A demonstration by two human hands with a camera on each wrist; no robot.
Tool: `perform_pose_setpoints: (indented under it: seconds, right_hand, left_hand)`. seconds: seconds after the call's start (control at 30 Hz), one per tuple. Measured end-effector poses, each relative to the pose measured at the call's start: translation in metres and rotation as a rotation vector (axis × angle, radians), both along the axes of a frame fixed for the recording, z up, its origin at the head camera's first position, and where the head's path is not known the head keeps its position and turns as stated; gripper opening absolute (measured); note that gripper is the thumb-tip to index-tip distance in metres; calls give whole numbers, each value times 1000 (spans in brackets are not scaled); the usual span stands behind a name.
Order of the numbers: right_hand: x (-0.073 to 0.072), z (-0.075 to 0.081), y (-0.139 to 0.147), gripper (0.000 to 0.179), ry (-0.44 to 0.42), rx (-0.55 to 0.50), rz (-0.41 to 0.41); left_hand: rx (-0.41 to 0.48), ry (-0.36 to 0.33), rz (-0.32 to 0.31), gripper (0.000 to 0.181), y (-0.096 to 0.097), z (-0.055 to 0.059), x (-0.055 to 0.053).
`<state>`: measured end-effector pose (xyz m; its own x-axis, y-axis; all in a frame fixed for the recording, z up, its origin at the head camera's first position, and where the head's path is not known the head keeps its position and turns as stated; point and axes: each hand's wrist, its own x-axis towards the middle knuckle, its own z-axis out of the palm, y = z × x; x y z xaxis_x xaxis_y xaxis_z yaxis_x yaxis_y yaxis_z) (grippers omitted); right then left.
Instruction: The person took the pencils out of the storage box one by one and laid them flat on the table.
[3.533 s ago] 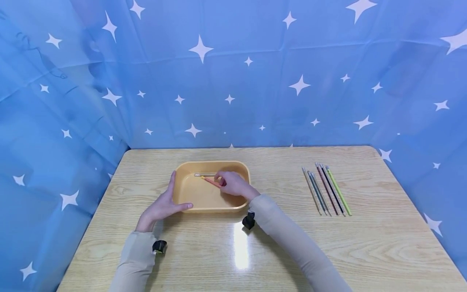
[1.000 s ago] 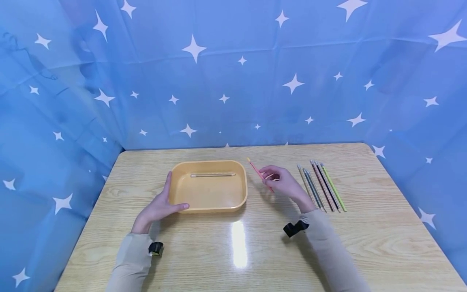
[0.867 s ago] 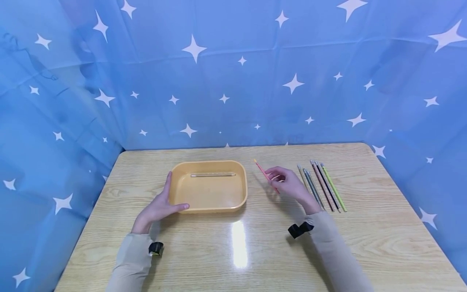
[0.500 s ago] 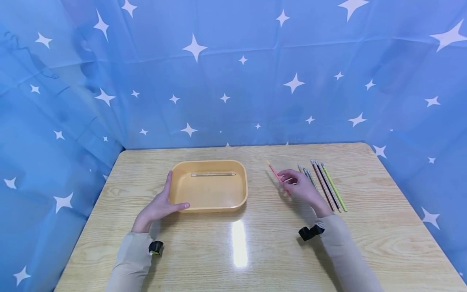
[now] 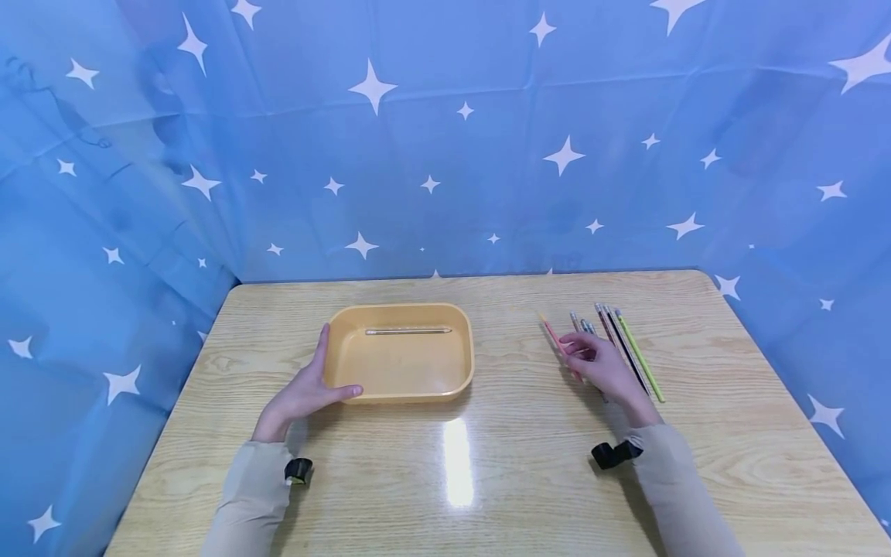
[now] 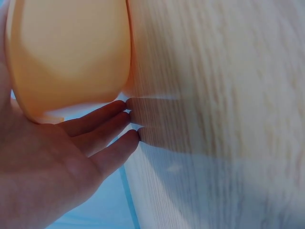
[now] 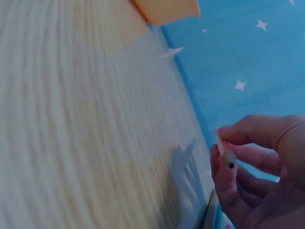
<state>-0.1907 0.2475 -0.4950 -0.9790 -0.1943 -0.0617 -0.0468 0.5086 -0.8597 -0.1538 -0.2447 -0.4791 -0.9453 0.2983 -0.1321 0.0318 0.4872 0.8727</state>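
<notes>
My right hand (image 5: 604, 368) pinches a pink pencil (image 5: 552, 335) between thumb and fingers, its yellow end pointing up and away. In the right wrist view the pencil's sharpened tip (image 7: 230, 163) faces the camera. The hand is above the left side of a row of pencils and partly hides them. My left hand (image 5: 306, 393) rests against the left end of a yellow-orange tray (image 5: 404, 399), thumb on the near rim. In the left wrist view its fingers (image 6: 97, 136) lie fairly straight beside the tray wall. One silvery pencil (image 5: 408, 331) lies inside the tray.
Several pencils lie side by side on the wooden table (image 5: 529, 480) at the right, a green pencil (image 5: 642, 357) outermost. A blue curtain (image 5: 445, 139) with white stars hangs behind the table and along its sides.
My right hand has taken the pink pencil out of the tray and carried it rightward to the row of pencils. The silvery pencil stays in the tray; my left hand keeps its place.
</notes>
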Motion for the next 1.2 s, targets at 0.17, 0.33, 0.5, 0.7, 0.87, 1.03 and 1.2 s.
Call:
perform_pose_setpoints:
  seconds: [0.17, 0.33, 0.5, 0.7, 0.87, 1.03, 1.2]
  right_hand:
    - [4, 0, 7, 33, 40, 64, -16]
    - [6, 0, 15, 33, 53, 122, -62]
    - [6, -2, 22, 32, 74, 155, -77]
    - [7, -1, 22, 31, 73, 185, -90]
    - [7, -2, 19, 29, 71, 193, -102]
    - [5, -4, 17, 26, 101, 201, -101]
    - [5, -5, 16, 28, 113, 187, -111]
  left_hand:
    - [0, 3, -4, 122, 0, 0, 0]
    - [20, 3, -8, 122, 1, -1, -1]
    - [20, 3, -6, 122, 1, -1, -1]
    - [29, 8, -4, 122, 1, -1, -1]
    - [25, 6, -5, 122, 1, -1, -1]
    - [21, 5, -2, 122, 1, -1, -1]
    - [24, 3, -1, 122, 0, -2, -1]
